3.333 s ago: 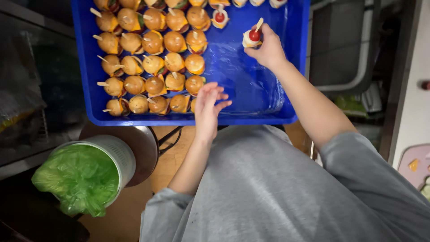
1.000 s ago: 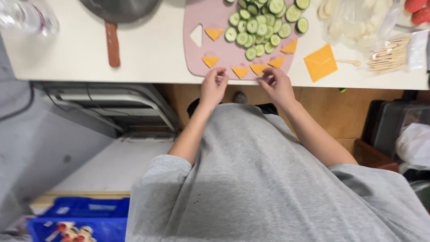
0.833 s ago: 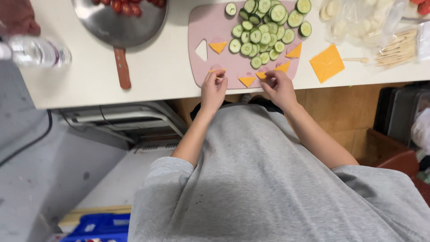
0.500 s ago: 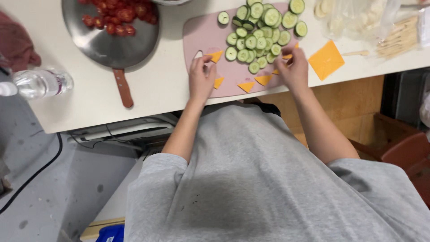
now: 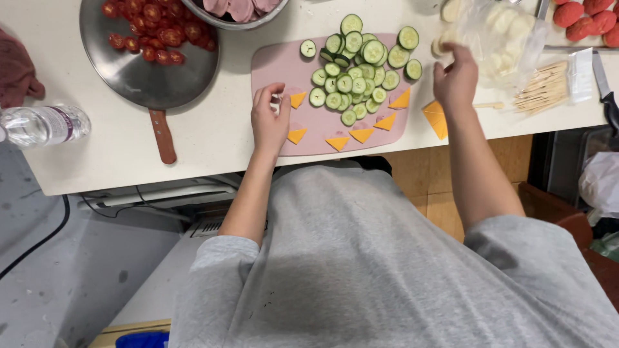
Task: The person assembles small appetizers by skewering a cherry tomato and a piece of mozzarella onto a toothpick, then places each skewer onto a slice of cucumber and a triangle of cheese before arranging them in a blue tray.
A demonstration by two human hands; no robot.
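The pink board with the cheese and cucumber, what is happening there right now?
A person in a grey top stands at a white counter. The left hand rests on the pink board, fingertips at an orange cheese triangle. More triangles lie along the board's near edge, beside a pile of cucumber slices. The right hand reaches toward a clear bag of pale slices. A pan of halved tomatoes sits on the left.

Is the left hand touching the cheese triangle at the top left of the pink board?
Touching. The head view shows the left hand's fingertips resting on the edge of the orange cheese triangle on the pink cutting board, with no gap between them.
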